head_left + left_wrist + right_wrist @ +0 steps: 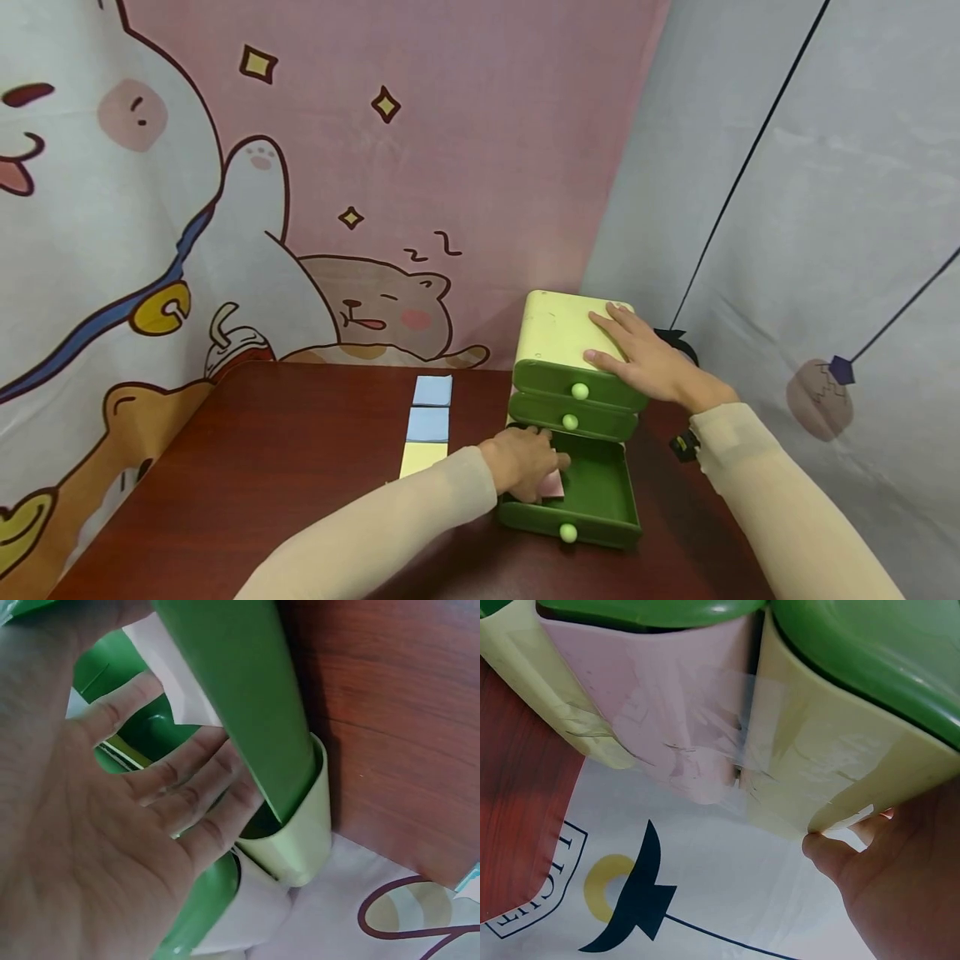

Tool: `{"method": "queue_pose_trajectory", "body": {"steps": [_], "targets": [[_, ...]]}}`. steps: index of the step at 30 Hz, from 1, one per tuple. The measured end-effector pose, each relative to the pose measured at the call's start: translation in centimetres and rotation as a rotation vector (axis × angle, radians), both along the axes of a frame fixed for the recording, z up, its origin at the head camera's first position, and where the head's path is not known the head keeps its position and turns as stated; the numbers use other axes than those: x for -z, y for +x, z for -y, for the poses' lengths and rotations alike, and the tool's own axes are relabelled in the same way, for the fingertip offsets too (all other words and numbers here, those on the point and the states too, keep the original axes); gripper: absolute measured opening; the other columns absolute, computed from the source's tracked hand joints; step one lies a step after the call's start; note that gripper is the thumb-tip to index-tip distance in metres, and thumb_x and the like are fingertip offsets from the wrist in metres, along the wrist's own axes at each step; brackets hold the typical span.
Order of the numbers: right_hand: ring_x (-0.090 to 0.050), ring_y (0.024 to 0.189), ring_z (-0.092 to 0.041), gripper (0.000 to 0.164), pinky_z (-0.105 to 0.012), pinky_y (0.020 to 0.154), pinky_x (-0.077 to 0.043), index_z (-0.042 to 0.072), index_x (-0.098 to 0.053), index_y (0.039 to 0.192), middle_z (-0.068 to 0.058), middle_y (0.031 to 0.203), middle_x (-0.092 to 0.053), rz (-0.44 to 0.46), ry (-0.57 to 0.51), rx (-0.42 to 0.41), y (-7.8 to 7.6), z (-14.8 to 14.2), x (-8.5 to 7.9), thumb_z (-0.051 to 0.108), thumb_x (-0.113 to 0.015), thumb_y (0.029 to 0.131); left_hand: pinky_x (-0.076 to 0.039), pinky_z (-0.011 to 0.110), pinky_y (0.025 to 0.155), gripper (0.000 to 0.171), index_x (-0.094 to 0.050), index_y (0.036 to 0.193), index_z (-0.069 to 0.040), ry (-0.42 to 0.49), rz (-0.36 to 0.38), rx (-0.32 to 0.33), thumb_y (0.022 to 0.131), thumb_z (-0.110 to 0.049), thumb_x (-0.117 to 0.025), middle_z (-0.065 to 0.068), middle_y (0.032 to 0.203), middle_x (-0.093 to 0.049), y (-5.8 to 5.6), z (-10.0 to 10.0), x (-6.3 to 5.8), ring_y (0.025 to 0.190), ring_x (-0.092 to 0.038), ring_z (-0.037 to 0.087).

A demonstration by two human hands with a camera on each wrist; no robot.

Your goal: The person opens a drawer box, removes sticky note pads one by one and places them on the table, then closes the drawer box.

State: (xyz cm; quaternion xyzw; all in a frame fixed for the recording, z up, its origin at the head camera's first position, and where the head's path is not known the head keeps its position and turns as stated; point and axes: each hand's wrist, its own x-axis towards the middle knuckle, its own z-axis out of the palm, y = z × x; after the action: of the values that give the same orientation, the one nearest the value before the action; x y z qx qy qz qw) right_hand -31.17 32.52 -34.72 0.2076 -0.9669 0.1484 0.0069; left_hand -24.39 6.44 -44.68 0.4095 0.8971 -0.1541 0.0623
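A small drawer cabinet [557,323] with a pale yellow top and green drawer fronts stands on the table. Its bottom drawer [602,483] is pulled out. My left hand [523,461] reaches into that drawer on its left side, fingers extended inside. Beside these fingers, a pink paper square [553,485] lies against the drawer's side; in the left wrist view the pink paper [176,671] leans along the green wall, apart from the palm. My right hand [652,358] rests on the cabinet's top with spread fingers, and its thumb [829,855] touches the yellow shell.
Left of the cabinet, two blue paper squares [428,425] and a yellow one [422,458] lie in a column on the dark red table [300,467]. The two upper drawers, with round knobs [579,391], are closed. A printed curtain [480,167] hangs behind.
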Motion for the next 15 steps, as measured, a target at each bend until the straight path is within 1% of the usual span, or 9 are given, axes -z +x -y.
{"method": "queue_pose_trajectory", "body": {"steps": [6,8,11,15], "targets": [[-0.002,0.182,-0.055,0.086,-0.087,0.137,-0.017,0.024,-0.024,0.188,-0.019,0.198,-0.006,0.002,0.001,-0.004,0.1,0.2,-0.1,0.069,-0.05,0.118,-0.066,0.035,0.098,0.056,-0.069,0.15,-0.045,0.107,0.031,0.034,0.099,-0.052,-0.09,-0.002,0.133,-0.075,-0.3,1.3,-0.5,0.118,-0.076,0.016],[-0.002,0.182,-0.055,0.086,-0.087,0.137,-0.017,0.024,-0.024,0.188,-0.019,0.198,-0.005,0.0,0.004,-0.005,0.1,0.2,-0.1,0.069,-0.049,0.118,-0.067,0.036,0.098,0.058,-0.07,0.151,-0.045,0.139,0.044,0.035,0.098,-0.054,-0.091,-0.002,0.134,-0.074,-0.4,1.7,-0.6,0.118,-0.075,0.015],[-0.003,0.182,-0.055,0.086,-0.087,0.137,-0.017,0.024,-0.024,0.188,-0.02,0.198,-0.005,-0.001,0.006,-0.006,0.0,0.1,0.0,0.068,-0.05,0.119,-0.067,0.037,0.1,0.063,-0.068,0.155,-0.045,0.176,0.065,0.039,0.098,-0.055,-0.091,-0.001,0.139,-0.073,-0.6,2.0,-0.8,0.121,-0.075,0.016],[-0.003,0.182,-0.055,0.086,-0.086,0.138,-0.016,0.024,-0.024,0.188,-0.02,0.198,-0.006,-0.003,0.008,-0.008,0.0,0.0,0.0,0.068,-0.05,0.119,-0.067,0.036,0.1,0.067,-0.066,0.16,-0.044,0.213,0.073,0.058,0.098,-0.055,-0.09,0.001,0.142,-0.071,-0.7,2.4,-1.0,0.12,-0.074,0.017]]}}
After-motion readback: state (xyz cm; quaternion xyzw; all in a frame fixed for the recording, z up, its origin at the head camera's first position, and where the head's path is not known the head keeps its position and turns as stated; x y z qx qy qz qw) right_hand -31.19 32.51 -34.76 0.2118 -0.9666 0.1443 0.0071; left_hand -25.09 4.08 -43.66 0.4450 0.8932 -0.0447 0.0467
